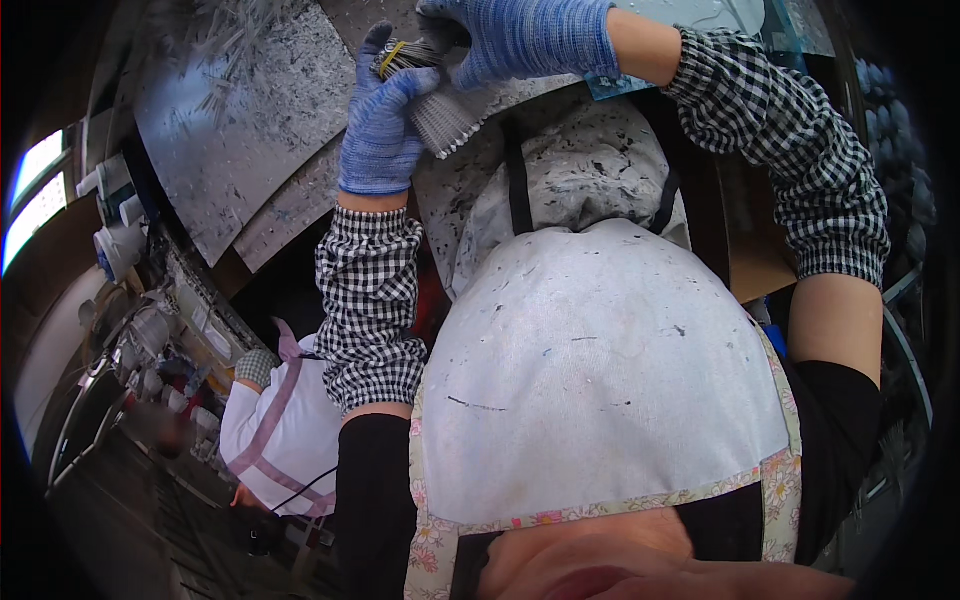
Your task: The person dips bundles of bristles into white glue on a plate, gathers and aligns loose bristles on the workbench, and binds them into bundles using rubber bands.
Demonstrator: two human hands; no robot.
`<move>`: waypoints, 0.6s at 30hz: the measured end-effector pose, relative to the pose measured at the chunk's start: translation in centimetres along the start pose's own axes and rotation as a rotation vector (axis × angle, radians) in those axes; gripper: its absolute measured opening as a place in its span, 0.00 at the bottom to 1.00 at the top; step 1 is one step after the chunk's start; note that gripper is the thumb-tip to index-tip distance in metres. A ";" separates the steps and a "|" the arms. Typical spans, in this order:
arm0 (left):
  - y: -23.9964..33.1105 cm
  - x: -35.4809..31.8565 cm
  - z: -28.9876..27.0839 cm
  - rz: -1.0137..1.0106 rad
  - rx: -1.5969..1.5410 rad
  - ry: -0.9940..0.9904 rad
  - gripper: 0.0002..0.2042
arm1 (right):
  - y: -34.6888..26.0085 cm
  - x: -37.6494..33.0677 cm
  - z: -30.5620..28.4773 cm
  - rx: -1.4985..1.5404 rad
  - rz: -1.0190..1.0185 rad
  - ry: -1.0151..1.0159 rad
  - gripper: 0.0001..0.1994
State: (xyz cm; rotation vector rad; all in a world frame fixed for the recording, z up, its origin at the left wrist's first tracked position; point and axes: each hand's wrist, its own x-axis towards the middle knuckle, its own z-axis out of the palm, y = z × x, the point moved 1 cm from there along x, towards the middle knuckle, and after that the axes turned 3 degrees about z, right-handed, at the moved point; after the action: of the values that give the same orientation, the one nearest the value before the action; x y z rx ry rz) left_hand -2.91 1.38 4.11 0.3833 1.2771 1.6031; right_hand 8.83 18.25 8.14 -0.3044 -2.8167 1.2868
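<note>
Both my hands wear blue knitted gloves, and dark patches show on the fingers. My left hand (pixel 385 130) is closed around a bundle of thin grey wire-like strips (pixel 440 122), its thumb lying across them. A yellow band (pixel 391 60) circles the bundle near its upper end. The lower end fans out toward me with pale tips. My right hand (pixel 535 38) curves beside the upper end, thumb and fingers apart with a dark gap between them. Whether its fingertips touch the strips is hard to see.
A grey, scuffed work surface (pixel 240 130) holds loose strips (pixel 225 65) at the far left. A blue translucent sheet (pixel 620 85) lies beneath my right wrist. A stained bag-like cloth (pixel 590 165) rests before my white apron (pixel 600 350). Another person (pixel 280 430) sits at lower left.
</note>
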 end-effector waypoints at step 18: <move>2.0 2.9 4.3 0.283 0.318 0.098 0.30 | -1.1 -1.9 -1.7 -0.543 0.133 0.108 0.07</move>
State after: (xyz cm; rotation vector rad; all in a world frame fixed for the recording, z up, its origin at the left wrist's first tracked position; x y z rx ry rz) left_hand -2.02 6.32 6.60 0.7165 1.6168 1.6679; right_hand 10.69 18.48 10.21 -0.5599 -3.0364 0.4698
